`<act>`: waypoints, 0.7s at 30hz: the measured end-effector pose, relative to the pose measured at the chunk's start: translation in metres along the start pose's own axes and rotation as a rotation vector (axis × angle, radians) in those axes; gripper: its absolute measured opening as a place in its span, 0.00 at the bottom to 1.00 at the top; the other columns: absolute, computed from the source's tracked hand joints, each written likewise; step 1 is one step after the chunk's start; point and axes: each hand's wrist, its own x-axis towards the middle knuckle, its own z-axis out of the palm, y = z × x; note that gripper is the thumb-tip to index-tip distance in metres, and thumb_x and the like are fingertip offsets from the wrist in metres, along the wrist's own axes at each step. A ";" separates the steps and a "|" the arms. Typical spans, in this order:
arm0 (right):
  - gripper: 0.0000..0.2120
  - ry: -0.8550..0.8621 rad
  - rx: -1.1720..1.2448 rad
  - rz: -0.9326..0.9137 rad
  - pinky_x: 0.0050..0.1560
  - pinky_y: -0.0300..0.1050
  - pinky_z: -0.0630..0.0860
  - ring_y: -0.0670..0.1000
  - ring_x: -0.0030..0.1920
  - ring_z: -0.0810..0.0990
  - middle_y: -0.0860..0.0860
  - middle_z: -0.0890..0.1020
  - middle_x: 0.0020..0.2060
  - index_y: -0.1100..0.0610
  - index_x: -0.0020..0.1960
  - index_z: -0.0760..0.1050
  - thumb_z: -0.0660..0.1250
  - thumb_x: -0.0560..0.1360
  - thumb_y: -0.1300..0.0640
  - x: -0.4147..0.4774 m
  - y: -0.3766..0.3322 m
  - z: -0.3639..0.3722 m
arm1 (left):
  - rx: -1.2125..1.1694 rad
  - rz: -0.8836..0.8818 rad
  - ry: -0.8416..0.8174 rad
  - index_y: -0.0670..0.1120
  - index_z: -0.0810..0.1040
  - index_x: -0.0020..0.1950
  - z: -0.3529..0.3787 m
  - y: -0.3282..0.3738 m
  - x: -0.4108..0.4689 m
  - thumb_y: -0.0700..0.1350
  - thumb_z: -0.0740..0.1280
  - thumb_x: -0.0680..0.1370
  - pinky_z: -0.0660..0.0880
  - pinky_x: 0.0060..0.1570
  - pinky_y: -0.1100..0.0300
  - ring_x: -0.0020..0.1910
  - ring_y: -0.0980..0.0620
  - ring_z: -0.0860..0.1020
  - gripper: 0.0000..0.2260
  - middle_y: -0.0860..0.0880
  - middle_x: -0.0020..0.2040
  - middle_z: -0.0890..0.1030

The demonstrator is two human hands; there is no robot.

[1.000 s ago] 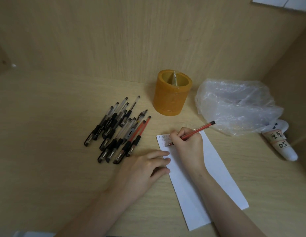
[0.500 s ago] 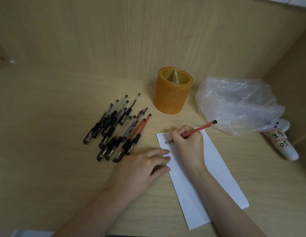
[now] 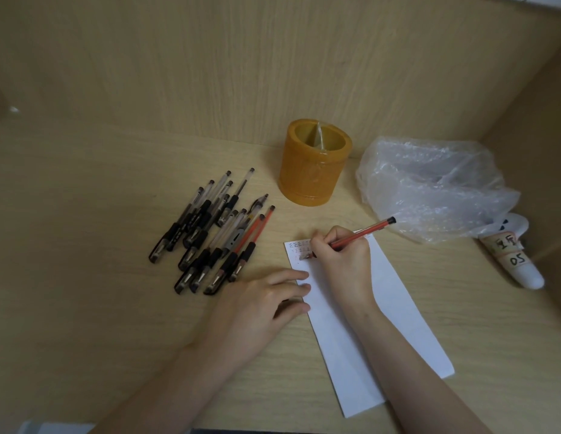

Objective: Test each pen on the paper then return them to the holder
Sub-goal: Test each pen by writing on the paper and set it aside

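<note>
My right hand [image 3: 340, 256] grips a red pen [image 3: 365, 231], its tip pressed on the top left corner of a white paper strip [image 3: 392, 311] among small written marks. My left hand [image 3: 260, 303] lies flat, fingertips on the paper's left edge, holding nothing. A pile of several pens [image 3: 215, 233], mostly black with two red ones, lies on the desk left of the paper. The amber cylindrical holder [image 3: 313, 167] stands upright behind the paper, near the back wall, with a divider inside.
A crumpled clear plastic bag [image 3: 429, 186] sits right of the holder. A white tube with handwritten labels [image 3: 514, 258] lies at the far right by the side wall. Wooden walls close the desk at back and right.
My right hand has shifted slightly while writing, the pen's back end tilting a little. The left hand stays on the paper's edge. The view has drifted slightly.
</note>
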 end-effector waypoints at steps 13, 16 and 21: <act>0.16 0.010 -0.061 -0.008 0.29 0.32 0.63 0.42 0.26 0.66 0.46 0.69 0.22 0.58 0.28 0.67 0.65 0.72 0.64 -0.001 -0.001 0.000 | -0.011 0.005 0.018 0.57 0.81 0.50 0.000 0.000 0.000 0.61 0.58 0.72 0.78 0.33 0.62 0.45 0.67 0.78 0.16 0.67 0.58 0.76; 0.16 0.003 -0.050 0.004 0.30 0.32 0.64 0.41 0.26 0.66 0.44 0.69 0.22 0.58 0.27 0.67 0.66 0.72 0.65 -0.001 -0.001 0.001 | -0.012 0.008 0.016 0.57 0.81 0.50 -0.001 0.001 0.000 0.61 0.58 0.72 0.77 0.33 0.64 0.44 0.67 0.77 0.16 0.67 0.58 0.76; 0.16 -0.014 -0.036 0.009 0.29 0.31 0.62 0.42 0.26 0.64 0.49 0.67 0.23 0.59 0.28 0.65 0.65 0.71 0.67 -0.002 -0.003 0.001 | -0.006 0.005 0.007 0.57 0.81 0.51 -0.002 0.002 0.000 0.60 0.61 0.72 0.76 0.33 0.65 0.45 0.67 0.77 0.14 0.67 0.58 0.76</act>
